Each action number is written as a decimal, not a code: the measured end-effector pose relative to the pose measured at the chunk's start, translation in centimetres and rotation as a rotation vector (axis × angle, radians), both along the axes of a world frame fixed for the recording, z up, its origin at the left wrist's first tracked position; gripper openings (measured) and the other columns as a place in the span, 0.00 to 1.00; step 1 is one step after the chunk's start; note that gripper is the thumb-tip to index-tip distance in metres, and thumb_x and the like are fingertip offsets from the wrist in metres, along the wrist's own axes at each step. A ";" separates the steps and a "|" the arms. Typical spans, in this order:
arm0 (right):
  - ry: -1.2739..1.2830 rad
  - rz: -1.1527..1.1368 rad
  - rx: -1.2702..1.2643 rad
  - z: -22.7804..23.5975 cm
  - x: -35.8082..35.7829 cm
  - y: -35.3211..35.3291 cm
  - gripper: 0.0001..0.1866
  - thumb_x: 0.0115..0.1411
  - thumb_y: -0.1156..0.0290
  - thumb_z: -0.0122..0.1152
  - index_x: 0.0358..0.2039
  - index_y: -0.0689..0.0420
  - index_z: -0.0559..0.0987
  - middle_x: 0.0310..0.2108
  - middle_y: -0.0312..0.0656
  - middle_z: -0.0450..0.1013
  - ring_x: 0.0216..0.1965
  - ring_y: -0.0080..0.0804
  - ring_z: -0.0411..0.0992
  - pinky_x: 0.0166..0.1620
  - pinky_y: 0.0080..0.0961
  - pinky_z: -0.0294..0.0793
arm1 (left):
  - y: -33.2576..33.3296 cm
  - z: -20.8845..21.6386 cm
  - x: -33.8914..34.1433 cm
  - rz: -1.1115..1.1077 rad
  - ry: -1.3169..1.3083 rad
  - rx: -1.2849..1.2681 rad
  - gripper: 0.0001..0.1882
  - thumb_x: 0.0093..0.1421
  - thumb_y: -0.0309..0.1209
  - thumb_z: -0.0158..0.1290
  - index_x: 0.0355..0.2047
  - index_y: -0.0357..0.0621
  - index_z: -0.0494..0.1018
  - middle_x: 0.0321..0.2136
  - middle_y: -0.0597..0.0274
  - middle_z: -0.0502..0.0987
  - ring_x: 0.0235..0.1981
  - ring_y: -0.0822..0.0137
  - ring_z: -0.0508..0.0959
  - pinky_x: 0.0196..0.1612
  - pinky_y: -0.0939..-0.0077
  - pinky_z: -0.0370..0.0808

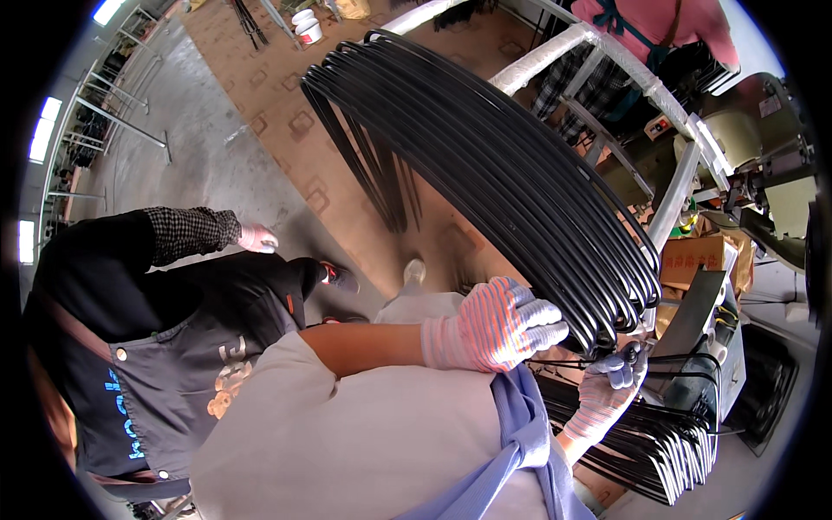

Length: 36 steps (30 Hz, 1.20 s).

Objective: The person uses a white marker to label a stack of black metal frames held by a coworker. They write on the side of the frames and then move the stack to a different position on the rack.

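Observation:
My left hand (pixel 494 325), in a red-and-blue striped glove with grey coated fingers, is at the near end of a large bundle of bent black tubes (pixel 485 165). Its fingers are stretched out toward the lowest tubes, and nothing shows in its grasp. Lower and to the right, my right hand (pixel 611 390) wears a matching glove. Its fingers are curled round a thin black tube (pixel 685 358) just below the bundle's end; the fingers partly hide the grip. Beneath this hand lies a second stack of bent black tubes (pixel 672 459) with shiny ends.
A wrapped metal rack (pixel 555 54) stands behind the bundle. Close on my left is a person in a dark apron (pixel 199 347); another in pink (pixel 676 30) is at the far right. A machine (pixel 763 165) and a cardboard box (pixel 693 260) stand right. White buckets (pixel 307 29) sit far off.

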State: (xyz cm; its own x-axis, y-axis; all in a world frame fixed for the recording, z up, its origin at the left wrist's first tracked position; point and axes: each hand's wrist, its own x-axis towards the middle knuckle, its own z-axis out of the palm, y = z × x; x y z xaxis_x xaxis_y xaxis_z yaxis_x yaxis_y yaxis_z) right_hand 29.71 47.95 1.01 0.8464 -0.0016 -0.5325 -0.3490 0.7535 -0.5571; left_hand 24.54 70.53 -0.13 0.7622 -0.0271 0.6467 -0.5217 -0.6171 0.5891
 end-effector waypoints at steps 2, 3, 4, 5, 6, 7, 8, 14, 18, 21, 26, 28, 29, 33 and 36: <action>-0.008 -0.013 0.005 -0.2 0.2 -0.1 0.08 0.54 0.66 0.55 0.29 0.57 0.77 0.25 0.33 0.76 0.18 0.19 0.72 0.22 0.16 0.77 | 0.9 0.7 0.2 0.030 0.045 0.010 0.16 0.40 0.26 0.56 0.34 0.46 0.76 0.28 0.62 0.75 0.18 0.66 0.71 0.20 0.72 0.68; -0.003 -0.037 -0.004 0.0 0.2 0.0 0.08 0.54 0.66 0.55 0.28 0.57 0.77 0.25 0.33 0.76 0.17 0.20 0.72 0.22 0.16 0.77 | 1.6 -0.5 0.6 0.082 0.062 0.044 0.19 0.40 0.22 0.55 0.37 0.44 0.75 0.30 0.60 0.75 0.20 0.66 0.73 0.21 0.74 0.69; 0.012 -0.030 -0.004 0.1 0.2 -0.1 0.08 0.54 0.66 0.56 0.28 0.57 0.77 0.25 0.33 0.76 0.18 0.20 0.72 0.22 0.16 0.77 | 2.8 -0.1 1.1 0.194 0.024 0.015 0.21 0.42 0.21 0.53 0.40 0.46 0.74 0.29 0.59 0.75 0.20 0.63 0.72 0.21 0.70 0.69; 0.017 -0.062 -0.036 0.3 0.2 0.0 0.08 0.54 0.66 0.56 0.28 0.57 0.77 0.25 0.33 0.76 0.18 0.20 0.72 0.22 0.16 0.77 | 4.2 0.4 1.4 0.305 -0.014 -0.014 0.22 0.43 0.20 0.50 0.42 0.47 0.72 0.29 0.59 0.75 0.20 0.59 0.72 0.21 0.67 0.69; 0.030 -0.077 -0.077 0.5 0.8 -1.7 0.08 0.54 0.66 0.56 0.28 0.57 0.77 0.25 0.33 0.76 0.18 0.20 0.72 0.21 0.16 0.77 | 3.3 1.0 1.7 0.410 0.075 -0.116 0.22 0.44 0.20 0.49 0.42 0.47 0.72 0.28 0.58 0.74 0.21 0.58 0.72 0.23 0.67 0.70; 0.034 -0.112 -0.107 0.6 0.7 -1.6 0.08 0.54 0.66 0.56 0.28 0.56 0.77 0.25 0.33 0.76 0.18 0.20 0.72 0.21 0.16 0.77 | 4.9 1.3 1.8 0.519 0.102 -0.057 0.21 0.44 0.20 0.49 0.42 0.48 0.72 0.27 0.57 0.74 0.22 0.57 0.73 0.25 0.67 0.71; 0.051 -0.120 -0.093 0.4 0.8 -2.0 0.08 0.53 0.65 0.56 0.28 0.56 0.78 0.26 0.33 0.76 0.19 0.20 0.73 0.22 0.16 0.76 | 6.5 1.7 1.9 0.627 0.134 0.002 0.21 0.45 0.20 0.49 0.42 0.48 0.72 0.27 0.57 0.74 0.23 0.57 0.73 0.27 0.67 0.72; -0.002 -0.049 -0.090 0.7 1.1 -4.5 0.08 0.53 0.65 0.57 0.28 0.55 0.78 0.26 0.33 0.77 0.19 0.20 0.73 0.23 0.17 0.77 | 11.4 2.9 3.9 0.912 0.505 0.465 0.24 0.48 0.23 0.46 0.48 0.56 0.68 0.43 0.60 0.72 0.40 0.57 0.73 0.43 0.69 0.72; -0.012 -0.049 -0.034 1.3 0.6 -3.5 0.08 0.53 0.66 0.57 0.27 0.56 0.78 0.25 0.34 0.76 0.18 0.20 0.72 0.22 0.16 0.76 | 12.0 4.4 5.9 0.883 0.621 0.504 0.24 0.50 0.25 0.43 0.49 0.55 0.67 0.49 0.62 0.69 0.45 0.61 0.72 0.47 0.69 0.71; -0.061 0.058 0.151 0.3 1.1 -6.3 0.08 0.53 0.66 0.57 0.27 0.57 0.78 0.24 0.35 0.76 0.18 0.20 0.72 0.22 0.16 0.76 | 11.4 3.6 7.3 0.844 0.616 0.510 0.24 0.50 0.25 0.43 0.50 0.55 0.67 0.50 0.61 0.68 0.46 0.61 0.72 0.48 0.69 0.70; 0.061 -0.162 0.058 1.5 0.8 -5.7 0.10 0.56 0.65 0.54 0.27 0.59 0.77 0.18 0.34 0.72 0.11 0.19 0.63 0.20 0.17 0.74 | 9.8 4.2 8.1 0.765 0.527 0.472 0.23 0.50 0.24 0.43 0.48 0.51 0.68 0.48 0.60 0.70 0.44 0.59 0.72 0.47 0.68 0.70; 0.118 -0.216 0.042 1.6 1.2 -6.3 0.12 0.57 0.64 0.51 0.27 0.59 0.76 0.14 0.33 0.70 0.07 0.18 0.59 0.21 0.18 0.74 | 7.8 4.2 7.5 0.679 0.458 0.425 0.23 0.49 0.23 0.44 0.48 0.51 0.68 0.46 0.60 0.71 0.43 0.58 0.73 0.45 0.69 0.72; 0.172 -0.295 0.015 2.0 1.5 -6.0 0.12 0.58 0.64 0.51 0.27 0.60 0.76 0.13 0.32 0.68 0.07 0.17 0.56 0.19 0.16 0.72 | 6.9 4.2 7.2 0.637 0.423 0.401 0.23 0.49 0.22 0.44 0.47 0.51 0.69 0.45 0.60 0.72 0.42 0.58 0.74 0.44 0.70 0.72; 0.130 -0.277 0.097 2.0 1.2 -6.1 0.12 0.58 0.64 0.51 0.27 0.60 0.76 0.12 0.30 0.66 0.06 0.16 0.52 0.16 0.14 0.66 | 6.1 3.9 6.6 0.604 0.348 0.362 0.23 0.49 0.21 0.44 0.47 0.53 0.69 0.43 0.59 0.73 0.40 0.57 0.74 0.43 0.71 0.73; 0.122 -0.259 0.037 2.1 1.3 -6.7 0.12 0.58 0.64 0.51 0.27 0.60 0.75 0.11 0.29 0.65 0.06 0.16 0.52 0.16 0.14 0.65 | 5.5 3.2 5.8 0.650 0.295 0.386 0.23 0.46 0.22 0.45 0.45 0.51 0.70 0.38 0.57 0.75 0.34 0.56 0.75 0.39 0.68 0.74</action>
State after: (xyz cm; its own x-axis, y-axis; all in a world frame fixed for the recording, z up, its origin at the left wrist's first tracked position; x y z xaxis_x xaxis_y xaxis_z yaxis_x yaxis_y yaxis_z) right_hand 31.04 41.28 3.12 0.7499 -0.1880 -0.6342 -0.2050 0.8455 -0.4930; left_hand 30.32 76.04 3.05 0.8403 0.2996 0.4518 0.1547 -0.9313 0.3299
